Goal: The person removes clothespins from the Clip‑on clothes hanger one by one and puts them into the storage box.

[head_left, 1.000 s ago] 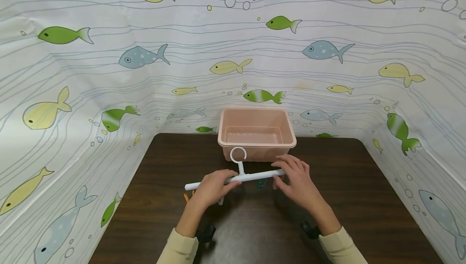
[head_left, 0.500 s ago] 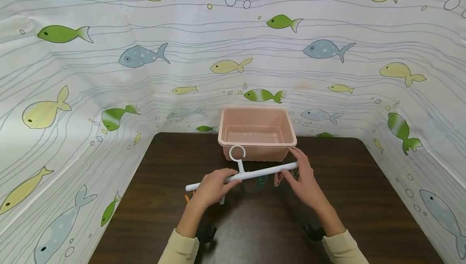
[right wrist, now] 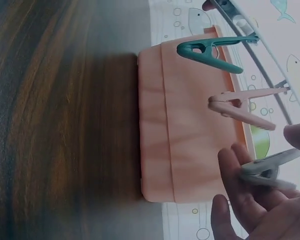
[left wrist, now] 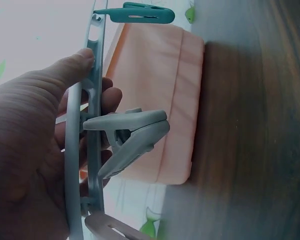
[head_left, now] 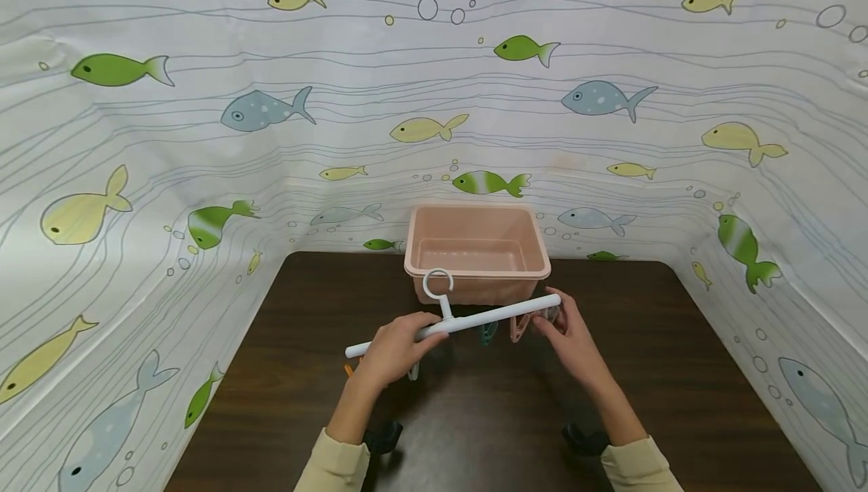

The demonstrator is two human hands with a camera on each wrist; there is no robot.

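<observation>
Left hand (head_left: 400,349) clamped round white clip hanger (head_left: 502,314); right hand (head_left: 570,341) at grey clip (right wrist: 270,163), right end; pinched? Can't tell. Clip-adjusting, seemingly; next calls for steady hanger.

Pink tub (head_left: 491,289), dark table (head_left: 678,379), fish-print backdrop (head_left: 380,85)

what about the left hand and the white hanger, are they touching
Touching. The left wrist view shows the left hand with its thumb on the white hanger and fingers curled behind it.
</observation>
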